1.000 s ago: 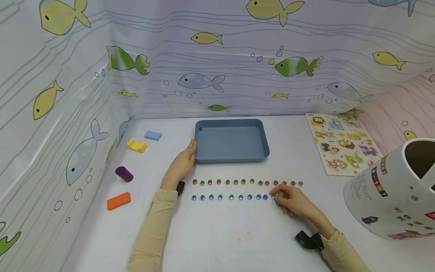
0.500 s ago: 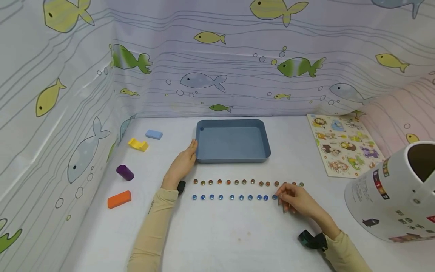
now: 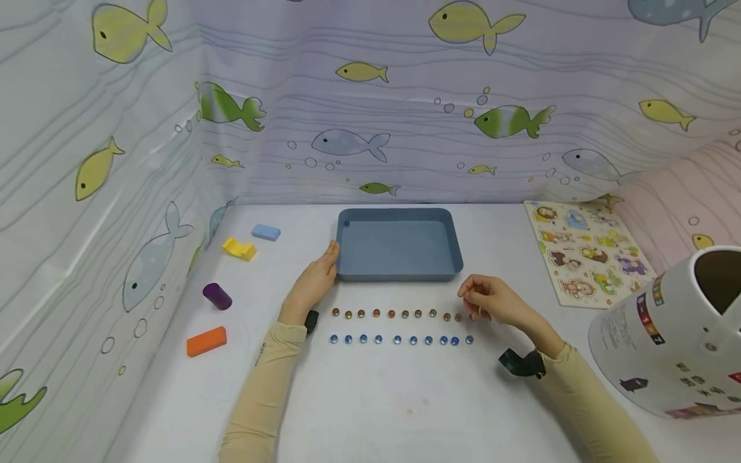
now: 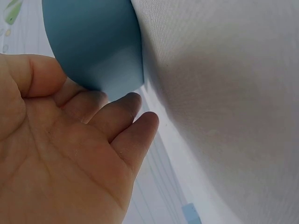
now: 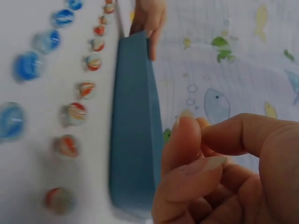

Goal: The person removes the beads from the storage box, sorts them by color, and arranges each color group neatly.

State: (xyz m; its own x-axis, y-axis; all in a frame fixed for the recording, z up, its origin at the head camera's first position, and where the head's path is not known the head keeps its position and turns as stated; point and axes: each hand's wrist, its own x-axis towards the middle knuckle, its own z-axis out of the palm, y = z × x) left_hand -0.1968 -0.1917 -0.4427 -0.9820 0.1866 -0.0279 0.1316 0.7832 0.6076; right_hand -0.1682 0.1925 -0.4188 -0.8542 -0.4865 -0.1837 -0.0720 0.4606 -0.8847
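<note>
Fingertips of my left hand (image 3: 309,283) rest against the left side of a blue-grey tray (image 3: 399,278); in the left wrist view those fingers (image 4: 147,130) touch its outer wall. My right hand (image 3: 492,299) hovers off the tray's front right corner, fingers loosely curled, thumb and index finger meeting. Nothing shows between them in the right wrist view. One small dark blue marble (image 3: 347,224) lies in the tray's far left corner. In front of the tray run a row of orange-and-clear marbles (image 3: 433,313) and a nearer row of blue marbles (image 3: 428,340). My right hand hides the orange row's right end.
On the left lie a light blue block (image 3: 266,232), a yellow block (image 3: 239,249), a purple cylinder (image 3: 217,296) and an orange block (image 3: 206,341). At right are an animal puzzle board (image 3: 585,254) and a large white bucket (image 3: 642,347). Fish-print cloth walls the table.
My right hand has left the last blue marble, which stays on the table, and moved up towards the tray's front right corner. My left hand stays at the tray.
</note>
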